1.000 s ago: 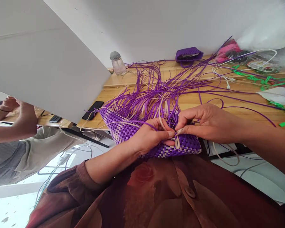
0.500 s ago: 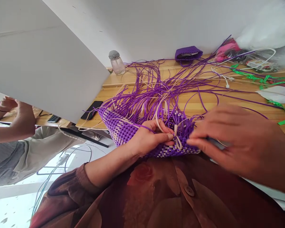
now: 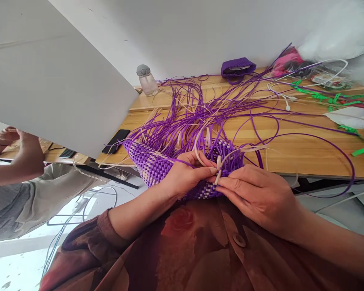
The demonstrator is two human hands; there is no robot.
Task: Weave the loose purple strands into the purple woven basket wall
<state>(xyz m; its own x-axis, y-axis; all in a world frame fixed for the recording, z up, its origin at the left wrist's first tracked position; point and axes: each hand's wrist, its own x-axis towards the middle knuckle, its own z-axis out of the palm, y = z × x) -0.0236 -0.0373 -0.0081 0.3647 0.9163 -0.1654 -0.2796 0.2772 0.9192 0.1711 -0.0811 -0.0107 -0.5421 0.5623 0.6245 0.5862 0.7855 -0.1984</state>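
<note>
A purple and cream woven piece (image 3: 150,163) lies at the table's front edge, against my body. Long loose purple and cream strands (image 3: 197,109) spread from it over the table. My left hand (image 3: 192,173) pinches a cream strip (image 3: 219,169) at the weave's right part, thumb and forefinger pressed together. Close beside it on the right, my right hand (image 3: 255,192) has its fingertips closed on the lower end of the same strip. The fingertips of both hands nearly meet, and the strip stands up as a small loop between them.
A bottle (image 3: 147,81) and a purple woven pouch (image 3: 238,68) stand at the back. A black phone (image 3: 116,141) lies left. White cable (image 3: 288,107), green strips (image 3: 335,99) and white paper (image 3: 350,118) are at right. Another person's arm (image 3: 16,169) shows far left behind a grey panel (image 3: 60,72).
My right hand has come in from the right to the cream strip and closed on it. My left hand has stayed in its grip. The view has shifted slightly.
</note>
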